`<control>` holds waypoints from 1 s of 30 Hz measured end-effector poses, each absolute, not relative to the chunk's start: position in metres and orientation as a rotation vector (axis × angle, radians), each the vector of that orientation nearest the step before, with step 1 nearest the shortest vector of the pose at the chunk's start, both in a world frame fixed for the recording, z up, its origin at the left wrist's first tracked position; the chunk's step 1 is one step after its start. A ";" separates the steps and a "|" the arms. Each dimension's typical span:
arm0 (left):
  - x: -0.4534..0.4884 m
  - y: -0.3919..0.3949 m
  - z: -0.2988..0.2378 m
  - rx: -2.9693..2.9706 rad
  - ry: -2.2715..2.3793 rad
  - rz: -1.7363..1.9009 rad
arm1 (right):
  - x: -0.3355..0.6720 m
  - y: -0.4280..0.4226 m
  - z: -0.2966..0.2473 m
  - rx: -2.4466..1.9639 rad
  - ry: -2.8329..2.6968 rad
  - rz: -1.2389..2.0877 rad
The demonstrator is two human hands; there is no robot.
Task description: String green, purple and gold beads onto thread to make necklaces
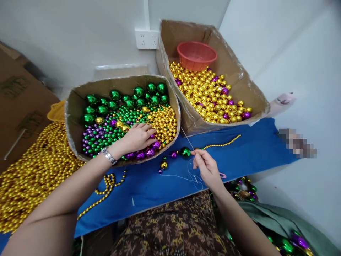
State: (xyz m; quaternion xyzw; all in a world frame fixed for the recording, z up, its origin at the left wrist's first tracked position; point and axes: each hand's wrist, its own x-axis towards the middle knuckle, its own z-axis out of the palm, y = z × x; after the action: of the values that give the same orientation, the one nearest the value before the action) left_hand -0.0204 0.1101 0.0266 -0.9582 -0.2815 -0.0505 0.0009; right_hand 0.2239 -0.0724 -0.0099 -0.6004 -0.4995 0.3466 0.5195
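My left hand [137, 138], a metal watch [108, 155] on its wrist, is inside the nearer cardboard box [75, 93]. Its fingers are apart over small gold beads [166, 122], beside purple beads [156, 145]; the fingertips are partly hidden. Between thumb and fingers, my right hand [206, 164] pinches a long thin needle [187, 137] that points up and left. Next to this hand, a large green bead [185, 152] lies on the blue cloth [149, 192] in a row with smaller purple, gold and green beads. Loose thread [181, 176] curls below them.
A second box [249, 83] holds gold and purple beads and a red plastic basket [197, 57]. Gold bead strands [34, 177] are heaped at left, by a yellow basket [57, 111]. A short gold strand [223, 144] lies at right. More beads [290, 243] sit low at right.
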 end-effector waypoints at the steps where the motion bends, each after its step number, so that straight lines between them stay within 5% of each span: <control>1: -0.023 0.108 0.029 -3.020 -0.857 -0.177 | 0.222 -0.072 -0.010 -1.440 -1.197 0.836; 20: -0.003 0.227 0.011 -3.047 -1.152 -0.081 | 0.214 -0.086 -0.018 -1.514 -1.151 0.861; 30: -0.037 0.156 0.052 -3.022 -1.071 -0.462 | 0.233 -0.091 -0.032 -1.480 -1.129 0.916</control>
State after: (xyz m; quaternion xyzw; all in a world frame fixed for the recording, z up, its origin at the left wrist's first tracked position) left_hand -0.0367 0.1557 0.0523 -0.9318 -0.3303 -0.1426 -0.0488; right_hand 0.2333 -0.0912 -0.0315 -0.6144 -0.4687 0.3801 0.5083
